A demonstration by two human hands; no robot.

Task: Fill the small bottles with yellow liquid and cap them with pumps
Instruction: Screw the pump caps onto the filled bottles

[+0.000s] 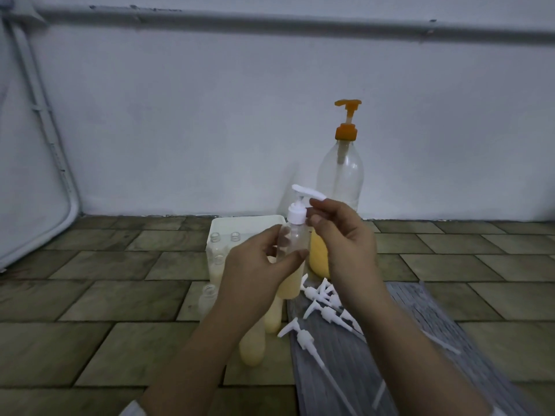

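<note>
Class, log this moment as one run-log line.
left hand: grips small bottle | right hand: pinches white pump on neck | spare pumps: on grey cloth

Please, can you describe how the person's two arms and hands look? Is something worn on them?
The left hand and the right hand are bare, with no gloves, rings or watch visible. The forearms are uncovered; a pale sleeve edge shows near the left elbow.

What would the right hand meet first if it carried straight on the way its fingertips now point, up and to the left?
The right hand would meet the white pump seated on the small bottle that the left hand grips; its fingertips are already at the nozzle. Beyond that the way looks free up to the wall, though depth is unclear.
</note>
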